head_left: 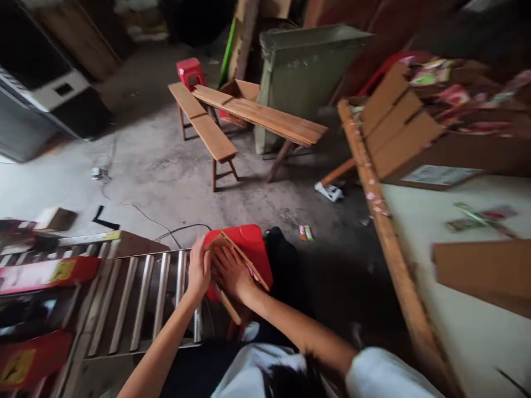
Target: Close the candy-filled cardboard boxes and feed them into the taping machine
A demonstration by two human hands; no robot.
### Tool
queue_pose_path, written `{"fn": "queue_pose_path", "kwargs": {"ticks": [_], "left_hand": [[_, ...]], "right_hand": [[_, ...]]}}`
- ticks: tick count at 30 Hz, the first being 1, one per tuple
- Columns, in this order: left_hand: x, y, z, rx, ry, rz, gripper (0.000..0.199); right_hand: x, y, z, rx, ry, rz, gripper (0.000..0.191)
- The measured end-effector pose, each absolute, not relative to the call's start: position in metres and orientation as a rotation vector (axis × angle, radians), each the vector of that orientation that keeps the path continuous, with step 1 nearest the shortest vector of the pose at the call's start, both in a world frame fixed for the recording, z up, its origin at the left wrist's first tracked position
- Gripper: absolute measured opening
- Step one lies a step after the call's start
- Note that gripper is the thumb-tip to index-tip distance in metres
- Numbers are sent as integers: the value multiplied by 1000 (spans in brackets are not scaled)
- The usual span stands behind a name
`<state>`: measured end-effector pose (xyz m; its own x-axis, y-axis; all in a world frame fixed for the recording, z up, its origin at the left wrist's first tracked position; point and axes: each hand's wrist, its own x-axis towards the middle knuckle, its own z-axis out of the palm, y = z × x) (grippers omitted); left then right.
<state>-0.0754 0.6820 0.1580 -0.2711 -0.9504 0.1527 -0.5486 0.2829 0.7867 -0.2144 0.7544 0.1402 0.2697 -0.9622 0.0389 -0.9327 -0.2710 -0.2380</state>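
A small open cardboard box (pixel 229 307) rests on a red plastic stool (pixel 254 243) in front of me. My left hand (pixel 199 268) lies along the box's left side, its fingers close together against the cardboard. Inside the box opening, my right hand (pixel 232 271) presses down with its fingers spread. Something small and colourful shows beside the right hand, too hidden to name.
A roller conveyor (pixel 141 298) with red pieces on it runs off to the left. Wooden benches (pixel 207 132) stand ahead on the floor. At the right are a wood-edged table (pixel 415 210) and a big carton (pixel 489 149) of colourful packets.
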Motion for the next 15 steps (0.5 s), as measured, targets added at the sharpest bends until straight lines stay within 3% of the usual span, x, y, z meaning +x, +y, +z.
{"fn": "queue_pose_path", "kwargs": {"ticks": [3,9,15], "left_hand": [[-104,680,153,1453,-2026,-690,58],[-126,673,161,1613,-2211,-438,62],[-122,676,169,1675,-2364,-405,61]], "right_hand": [[-230,745,145,-2248,1670,-285,54],[-243,731,164,-1567,1466,-835,65],[-232,760,218,-1889,1700,-819,56]]}}
